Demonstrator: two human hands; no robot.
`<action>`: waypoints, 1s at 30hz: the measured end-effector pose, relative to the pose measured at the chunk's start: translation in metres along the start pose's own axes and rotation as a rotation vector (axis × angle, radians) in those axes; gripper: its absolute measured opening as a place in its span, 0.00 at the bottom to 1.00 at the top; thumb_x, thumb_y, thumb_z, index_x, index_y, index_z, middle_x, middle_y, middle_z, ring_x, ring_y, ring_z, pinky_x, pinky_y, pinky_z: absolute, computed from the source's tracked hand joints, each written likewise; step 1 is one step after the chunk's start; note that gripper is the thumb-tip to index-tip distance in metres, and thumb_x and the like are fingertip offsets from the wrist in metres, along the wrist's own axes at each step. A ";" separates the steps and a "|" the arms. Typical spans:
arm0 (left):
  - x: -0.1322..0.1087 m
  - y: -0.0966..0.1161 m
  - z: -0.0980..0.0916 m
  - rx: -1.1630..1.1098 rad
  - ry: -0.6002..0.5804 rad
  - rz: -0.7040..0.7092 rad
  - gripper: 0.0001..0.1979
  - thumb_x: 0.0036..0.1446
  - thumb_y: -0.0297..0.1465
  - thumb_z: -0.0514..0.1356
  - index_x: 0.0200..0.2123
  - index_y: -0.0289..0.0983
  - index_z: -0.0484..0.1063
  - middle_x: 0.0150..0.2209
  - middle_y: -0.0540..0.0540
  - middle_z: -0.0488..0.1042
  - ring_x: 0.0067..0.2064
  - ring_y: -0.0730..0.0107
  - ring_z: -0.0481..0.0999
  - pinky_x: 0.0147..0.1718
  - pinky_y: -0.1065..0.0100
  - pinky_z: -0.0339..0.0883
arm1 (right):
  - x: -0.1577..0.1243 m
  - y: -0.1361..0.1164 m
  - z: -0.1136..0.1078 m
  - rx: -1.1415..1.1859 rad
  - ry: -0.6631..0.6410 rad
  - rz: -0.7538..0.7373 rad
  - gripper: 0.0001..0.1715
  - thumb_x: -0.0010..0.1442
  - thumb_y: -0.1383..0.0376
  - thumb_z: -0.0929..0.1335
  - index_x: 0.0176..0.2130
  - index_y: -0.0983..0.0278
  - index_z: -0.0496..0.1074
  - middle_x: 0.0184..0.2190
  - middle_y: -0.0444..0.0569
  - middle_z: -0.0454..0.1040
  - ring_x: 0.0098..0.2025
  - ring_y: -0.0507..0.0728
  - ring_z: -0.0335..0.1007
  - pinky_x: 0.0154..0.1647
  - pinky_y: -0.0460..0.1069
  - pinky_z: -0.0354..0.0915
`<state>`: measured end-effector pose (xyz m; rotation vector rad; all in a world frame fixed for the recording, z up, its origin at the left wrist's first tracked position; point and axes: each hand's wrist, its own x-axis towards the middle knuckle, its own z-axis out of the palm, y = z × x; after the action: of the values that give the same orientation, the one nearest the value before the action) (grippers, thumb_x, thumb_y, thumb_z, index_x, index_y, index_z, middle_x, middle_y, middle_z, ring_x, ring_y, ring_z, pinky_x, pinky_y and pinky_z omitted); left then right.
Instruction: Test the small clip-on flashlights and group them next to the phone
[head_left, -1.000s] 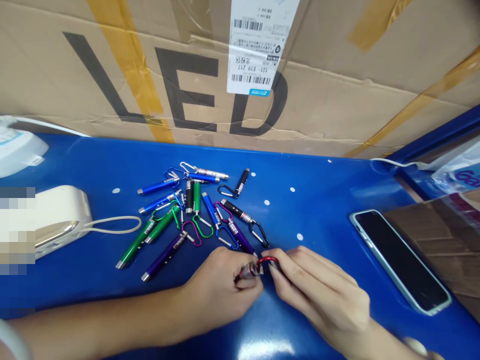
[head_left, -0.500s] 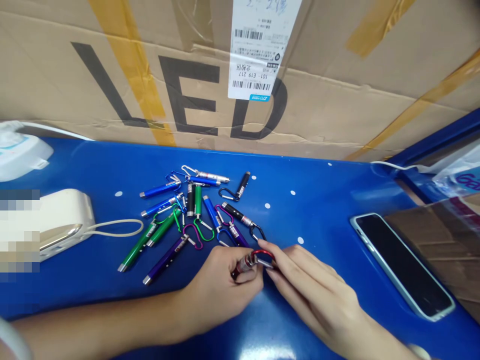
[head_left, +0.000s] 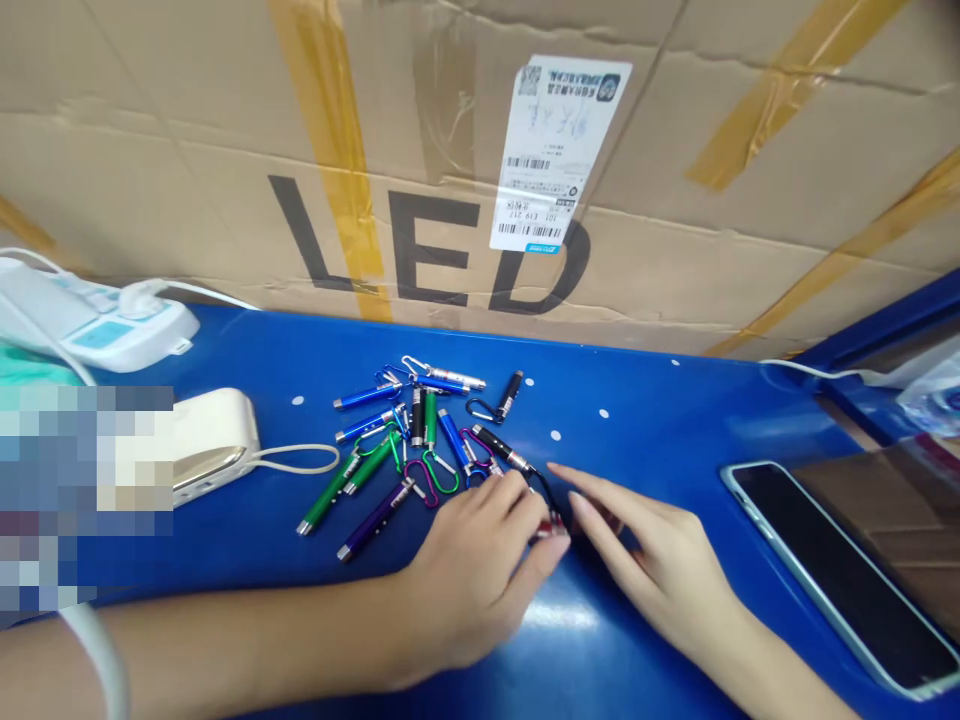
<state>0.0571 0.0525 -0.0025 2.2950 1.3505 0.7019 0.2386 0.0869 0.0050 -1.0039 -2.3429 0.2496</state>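
Note:
My left hand (head_left: 480,570) is closed round a small red keychain flashlight (head_left: 553,528), mostly covered by the fingers. Its red end shows by the thumb tip. Just right of it, my right hand (head_left: 660,560) has thumb and fingers apart, with nothing seen between them. A black keychain flashlight (head_left: 501,447) lies beyond the left fingers, its black carabiner close to both hands. Around it lie several more with carabiner clips, among them a green one (head_left: 328,493), a purple one (head_left: 375,520), a blue one (head_left: 367,396) and a silver one (head_left: 456,376).
A large cardboard box (head_left: 637,250) marked LED stands along the back of the blue table (head_left: 645,420). At left are a white power strip (head_left: 142,330) and a white device (head_left: 217,440) with a cord loop. A phone (head_left: 832,570) lies at right beside brown cardboard (head_left: 892,520).
My left hand has turned over, palm down, lowering the red flashlight near the pile. My right hand has let go of its red carabiner and moved slightly away. The view has shifted.

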 end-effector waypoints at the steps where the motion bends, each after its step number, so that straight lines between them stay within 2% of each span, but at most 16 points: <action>1: -0.001 -0.002 0.002 0.147 0.005 0.076 0.14 0.64 0.32 0.45 0.34 0.35 0.67 0.35 0.44 0.71 0.38 0.63 0.72 0.35 0.62 0.68 | 0.001 0.001 0.000 -0.004 0.001 0.037 0.15 0.65 0.65 0.60 0.46 0.66 0.72 0.37 0.50 0.80 0.29 0.52 0.77 0.30 0.44 0.73; 2: -0.001 -0.003 0.005 0.291 0.023 0.134 0.14 0.64 0.33 0.46 0.33 0.35 0.68 0.35 0.42 0.71 0.39 0.61 0.72 0.34 0.62 0.69 | 0.001 0.002 0.000 -0.007 -0.003 0.070 0.16 0.64 0.64 0.60 0.45 0.66 0.73 0.35 0.49 0.80 0.26 0.51 0.76 0.28 0.43 0.72; 4: -0.004 -0.003 0.010 0.514 0.078 0.153 0.12 0.62 0.31 0.49 0.34 0.34 0.70 0.35 0.41 0.73 0.37 0.60 0.73 0.32 0.63 0.69 | 0.002 0.004 0.000 0.003 -0.020 0.117 0.16 0.64 0.63 0.61 0.45 0.65 0.73 0.30 0.47 0.80 0.21 0.49 0.73 0.24 0.43 0.70; 6: -0.007 -0.001 0.012 0.678 0.090 0.115 0.09 0.59 0.27 0.52 0.40 0.34 0.70 0.36 0.42 0.74 0.35 0.62 0.74 0.30 0.65 0.70 | 0.001 0.004 0.002 0.036 -0.053 0.145 0.16 0.64 0.62 0.61 0.45 0.65 0.73 0.26 0.45 0.78 0.19 0.48 0.70 0.22 0.42 0.69; 10: -0.011 0.006 0.011 0.917 0.044 0.017 0.14 0.56 0.21 0.53 0.46 0.33 0.69 0.38 0.42 0.74 0.34 0.64 0.75 0.29 0.67 0.71 | 0.001 0.006 0.006 0.083 -0.106 0.145 0.16 0.64 0.62 0.60 0.44 0.64 0.73 0.23 0.43 0.74 0.20 0.48 0.68 0.22 0.41 0.66; 12: -0.009 0.008 0.006 0.942 0.012 -0.050 0.15 0.55 0.19 0.53 0.45 0.33 0.69 0.35 0.42 0.74 0.31 0.66 0.75 0.26 0.70 0.70 | 0.002 0.008 0.007 0.065 -0.091 0.128 0.16 0.64 0.62 0.61 0.44 0.64 0.74 0.21 0.42 0.70 0.20 0.48 0.66 0.22 0.42 0.65; 15: 0.001 0.009 -0.012 0.833 -0.074 -0.188 0.15 0.56 0.18 0.53 0.46 0.35 0.68 0.32 0.44 0.73 0.25 0.71 0.74 0.21 0.74 0.65 | 0.004 0.009 0.008 0.009 -0.042 0.114 0.16 0.63 0.61 0.62 0.45 0.64 0.73 0.21 0.42 0.65 0.20 0.48 0.63 0.22 0.42 0.64; 17: 0.011 0.008 -0.028 0.747 -0.128 -0.235 0.14 0.57 0.20 0.54 0.47 0.35 0.67 0.33 0.42 0.74 0.26 0.69 0.75 0.21 0.73 0.64 | 0.005 0.009 0.009 -0.025 -0.038 0.123 0.16 0.62 0.59 0.63 0.46 0.63 0.72 0.26 0.44 0.67 0.20 0.47 0.62 0.21 0.42 0.65; 20: 0.025 0.004 -0.052 0.695 -0.214 -0.295 0.15 0.57 0.25 0.58 0.49 0.34 0.65 0.39 0.39 0.74 0.33 0.63 0.78 0.27 0.70 0.67 | 0.005 0.005 0.010 -0.081 -0.070 0.139 0.17 0.61 0.58 0.65 0.48 0.60 0.71 0.38 0.47 0.70 0.21 0.46 0.64 0.20 0.42 0.65; 22: 0.032 -0.002 -0.065 0.674 -0.257 -0.351 0.20 0.55 0.30 0.62 0.50 0.33 0.64 0.43 0.36 0.72 0.41 0.56 0.77 0.32 0.66 0.69 | 0.005 0.001 0.011 -0.127 -0.104 0.125 0.18 0.60 0.57 0.65 0.49 0.59 0.69 0.41 0.48 0.70 0.22 0.47 0.66 0.19 0.42 0.66; 24: 0.037 -0.009 -0.075 0.671 -0.262 -0.389 0.28 0.51 0.36 0.64 0.53 0.31 0.62 0.49 0.32 0.69 0.48 0.49 0.73 0.38 0.61 0.70 | 0.005 -0.003 0.011 -0.154 -0.132 0.084 0.19 0.62 0.57 0.63 0.50 0.60 0.69 0.40 0.49 0.72 0.23 0.48 0.69 0.20 0.43 0.67; 26: 0.040 -0.018 -0.084 0.680 -0.293 -0.490 0.39 0.46 0.44 0.65 0.56 0.31 0.59 0.53 0.28 0.64 0.52 0.42 0.69 0.41 0.57 0.69 | 0.006 -0.006 0.010 -0.155 -0.146 0.045 0.18 0.63 0.59 0.61 0.50 0.61 0.69 0.37 0.48 0.73 0.26 0.50 0.72 0.23 0.44 0.69; 28: 0.042 -0.027 -0.090 0.702 -0.402 -0.644 0.53 0.36 0.48 0.68 0.62 0.33 0.51 0.59 0.23 0.55 0.57 0.31 0.61 0.43 0.51 0.67 | 0.007 -0.008 0.009 -0.138 -0.155 0.027 0.18 0.64 0.60 0.59 0.49 0.62 0.70 0.35 0.48 0.73 0.27 0.50 0.73 0.24 0.44 0.69; 30: 0.044 -0.034 -0.094 0.709 -0.499 -0.770 0.60 0.33 0.52 0.68 0.65 0.34 0.44 0.63 0.20 0.47 0.59 0.22 0.54 0.44 0.45 0.65 | 0.007 -0.007 0.009 -0.119 -0.160 0.030 0.18 0.64 0.60 0.59 0.49 0.62 0.70 0.34 0.47 0.73 0.26 0.50 0.72 0.24 0.44 0.69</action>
<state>-0.0044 0.1143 0.0637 1.8793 2.1932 -0.6390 0.2250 0.0871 0.0032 -1.1131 -2.5140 0.2106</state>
